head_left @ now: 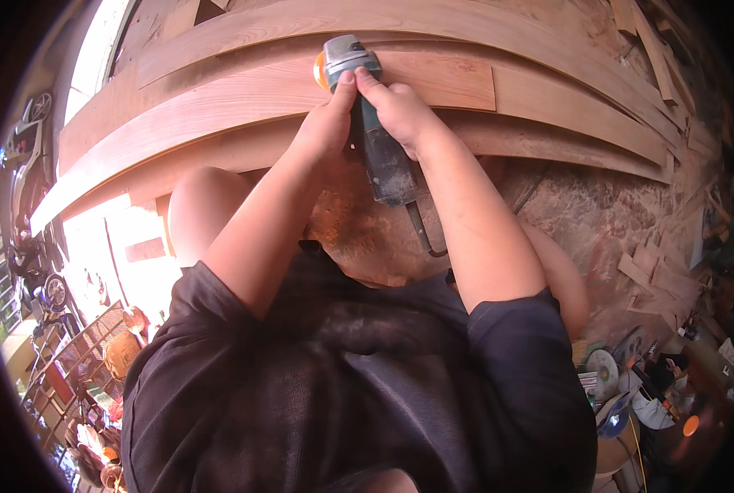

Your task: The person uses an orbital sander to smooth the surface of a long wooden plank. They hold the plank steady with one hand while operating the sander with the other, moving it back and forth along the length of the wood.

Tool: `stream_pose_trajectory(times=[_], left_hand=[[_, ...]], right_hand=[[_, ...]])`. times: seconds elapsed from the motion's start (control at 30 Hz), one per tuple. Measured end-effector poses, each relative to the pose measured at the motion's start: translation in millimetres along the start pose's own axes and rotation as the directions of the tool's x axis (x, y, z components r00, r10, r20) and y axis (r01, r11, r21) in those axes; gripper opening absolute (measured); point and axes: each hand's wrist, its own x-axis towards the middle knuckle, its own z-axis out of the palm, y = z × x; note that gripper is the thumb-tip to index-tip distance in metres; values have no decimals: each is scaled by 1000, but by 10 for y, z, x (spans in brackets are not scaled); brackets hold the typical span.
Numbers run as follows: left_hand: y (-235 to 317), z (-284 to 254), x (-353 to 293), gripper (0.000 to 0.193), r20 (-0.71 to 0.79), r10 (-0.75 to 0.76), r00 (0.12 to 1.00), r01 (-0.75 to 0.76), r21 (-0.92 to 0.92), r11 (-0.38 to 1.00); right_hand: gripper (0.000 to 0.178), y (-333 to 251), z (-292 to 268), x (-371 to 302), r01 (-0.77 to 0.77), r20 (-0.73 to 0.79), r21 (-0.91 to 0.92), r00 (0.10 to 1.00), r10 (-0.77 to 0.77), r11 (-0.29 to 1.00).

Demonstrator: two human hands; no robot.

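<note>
Black and dusty, a tubular grinder (387, 166) fills the curled left hand (331, 123) and right hand (399, 112) over a grained plank (219, 105).

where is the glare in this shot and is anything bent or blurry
In the head view, glare washes out the ground at the left; the fisheye lens bows the long planks; the wood scraps at the right look soft, while the power tool is fairly clear.

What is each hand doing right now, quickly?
Left hand: closed, holding the corded power tool from its left side, near the head.
Right hand: closed, holding the same power tool from its right side.
</note>
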Motion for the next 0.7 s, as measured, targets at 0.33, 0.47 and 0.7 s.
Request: stream_pose_trajectory(times=[0.33,0.47,0.7], left_hand=[[-229,1106,414,91,145,-13,989,-35,326,945],[-302,1400,665,95,180,-61,982,-37,497,867],[-57,708,227,91,93,-1,996,-41,447,894]], right_hand=[[62,37,-1260,-344,-20,-189,198,980,58,980],[67,58,-1447,-462,-19,-272,345,955,120,939],[71,65,-741,-330,40,-184,200,983,-3,979]])
